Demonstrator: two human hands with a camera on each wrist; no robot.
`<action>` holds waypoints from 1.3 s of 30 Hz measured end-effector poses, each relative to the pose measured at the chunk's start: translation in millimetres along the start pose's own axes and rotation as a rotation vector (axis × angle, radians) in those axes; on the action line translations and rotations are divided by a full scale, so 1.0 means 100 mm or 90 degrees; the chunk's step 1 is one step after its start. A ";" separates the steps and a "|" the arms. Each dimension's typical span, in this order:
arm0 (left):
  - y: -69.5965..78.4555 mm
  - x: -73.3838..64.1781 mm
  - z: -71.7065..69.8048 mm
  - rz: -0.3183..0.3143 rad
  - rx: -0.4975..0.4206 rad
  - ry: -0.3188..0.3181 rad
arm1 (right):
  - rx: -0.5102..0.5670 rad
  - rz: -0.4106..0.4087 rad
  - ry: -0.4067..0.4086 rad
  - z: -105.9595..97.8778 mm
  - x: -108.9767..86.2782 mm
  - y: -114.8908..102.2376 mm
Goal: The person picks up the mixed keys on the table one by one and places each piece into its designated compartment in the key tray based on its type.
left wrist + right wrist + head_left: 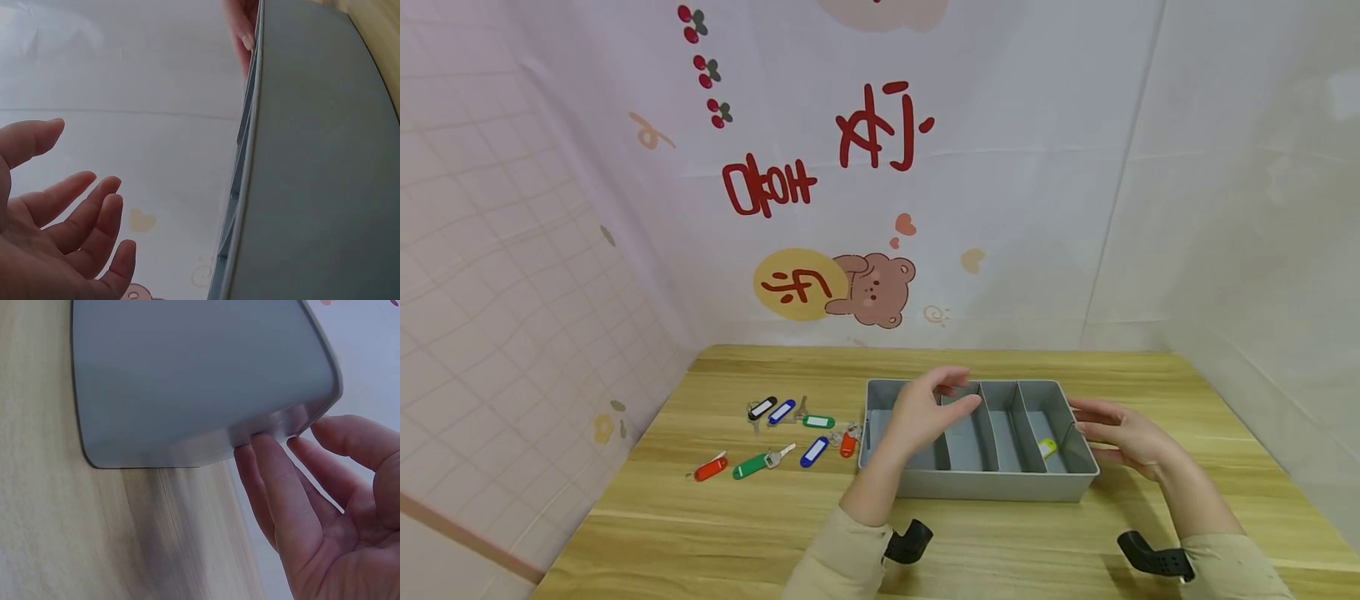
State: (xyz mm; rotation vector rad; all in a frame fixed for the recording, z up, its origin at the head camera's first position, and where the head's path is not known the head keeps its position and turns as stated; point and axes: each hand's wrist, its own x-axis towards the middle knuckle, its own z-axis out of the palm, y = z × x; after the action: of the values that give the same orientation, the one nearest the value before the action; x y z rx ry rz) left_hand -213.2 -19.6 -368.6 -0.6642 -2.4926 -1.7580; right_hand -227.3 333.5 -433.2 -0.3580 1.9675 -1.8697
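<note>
A grey divided box [992, 486] sits on the table, its long side towards me. In its rightmost compartment lies a yellow key tag [1047, 448]. My left hand [925, 412] hovers over the box's left half, fingers spread and loosely bent, with nothing in them; the left wrist view shows that same empty palm beside the box wall. At the box's right end is my right hand [1123, 433]. In the right wrist view its fingertips [265, 447] touch the end wall, and the thumb is up near the rim.
Left of the box, several keys with tags are scattered on the wooden table [700, 533]: red [711, 468], green [750, 466], blue [814, 452] and black [763, 408] ones. An orange-red tag [847, 445] lies close to the box's left wall. A printed cloth [1015, 167] hangs behind.
</note>
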 end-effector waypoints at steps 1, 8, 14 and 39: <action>-0.02 0.00 -0.03 0.005 0.001 0.000 | -0.001 0.000 0.001 0.00 0.00 0.00; -0.17 0.01 -0.23 -0.010 0.046 0.008 | -0.005 0.007 0.004 0.01 0.00 0.00; -0.26 0.01 -0.39 -0.017 0.057 0.018 | -0.007 0.005 0.004 0.00 -0.01 0.01; -0.63 -0.05 -0.87 -0.038 0.121 0.121 | 0.000 0.002 -0.004 0.00 0.00 0.02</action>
State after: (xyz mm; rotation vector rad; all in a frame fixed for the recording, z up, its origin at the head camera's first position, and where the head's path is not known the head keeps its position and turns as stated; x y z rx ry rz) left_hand -249.9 -117.7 -394.3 -0.3952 -2.5268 -1.4960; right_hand -227.1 333.7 -434.8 -0.3607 1.9629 -1.8636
